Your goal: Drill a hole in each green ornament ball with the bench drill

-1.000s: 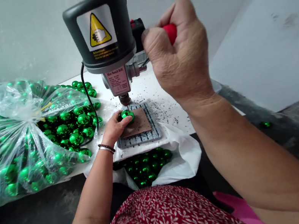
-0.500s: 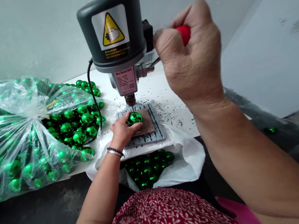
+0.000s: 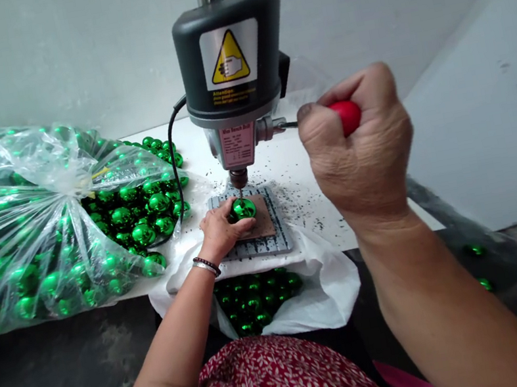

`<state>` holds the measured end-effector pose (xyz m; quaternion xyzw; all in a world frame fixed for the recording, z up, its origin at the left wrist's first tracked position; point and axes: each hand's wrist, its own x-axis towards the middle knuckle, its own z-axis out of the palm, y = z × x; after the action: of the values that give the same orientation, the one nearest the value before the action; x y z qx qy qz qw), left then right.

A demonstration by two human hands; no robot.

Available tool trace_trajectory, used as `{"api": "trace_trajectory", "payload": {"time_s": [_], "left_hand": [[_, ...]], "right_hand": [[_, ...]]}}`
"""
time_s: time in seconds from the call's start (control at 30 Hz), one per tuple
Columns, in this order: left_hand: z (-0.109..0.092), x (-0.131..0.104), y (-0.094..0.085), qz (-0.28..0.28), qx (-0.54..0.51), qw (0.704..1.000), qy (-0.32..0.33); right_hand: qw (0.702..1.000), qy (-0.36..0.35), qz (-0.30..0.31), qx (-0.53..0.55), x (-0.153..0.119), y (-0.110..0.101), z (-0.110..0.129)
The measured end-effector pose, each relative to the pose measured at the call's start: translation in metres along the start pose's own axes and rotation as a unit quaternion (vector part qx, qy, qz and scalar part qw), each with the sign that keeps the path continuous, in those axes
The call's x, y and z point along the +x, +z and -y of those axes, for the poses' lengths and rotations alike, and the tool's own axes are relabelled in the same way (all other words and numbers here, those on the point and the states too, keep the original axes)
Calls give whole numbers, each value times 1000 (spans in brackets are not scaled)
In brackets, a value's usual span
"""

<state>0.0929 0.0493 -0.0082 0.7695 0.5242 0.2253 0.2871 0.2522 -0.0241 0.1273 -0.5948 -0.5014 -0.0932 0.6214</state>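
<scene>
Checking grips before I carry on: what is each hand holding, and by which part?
The left hand holds a green ball by its left and near sides; the right hand grips the lever by its red knob.

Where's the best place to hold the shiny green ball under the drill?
Hold the green ball by its rounded sides, probably from the left, as the left hand does: the drill bit points down at its top, so that spot is best left alone.
</scene>
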Motion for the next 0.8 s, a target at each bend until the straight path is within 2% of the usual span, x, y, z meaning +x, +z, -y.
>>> {"api": "trace_trajectory", "payload": {"time_s": [0.5,0.8], "left_hand": [[5,0,3,11,26,1000,4],[4,-2,6,1,28,1000,-3]], "right_hand": [[997,-38,-69,-19,-31,10,-21],[993,-59,-97,20,-46,17,-34]]}}
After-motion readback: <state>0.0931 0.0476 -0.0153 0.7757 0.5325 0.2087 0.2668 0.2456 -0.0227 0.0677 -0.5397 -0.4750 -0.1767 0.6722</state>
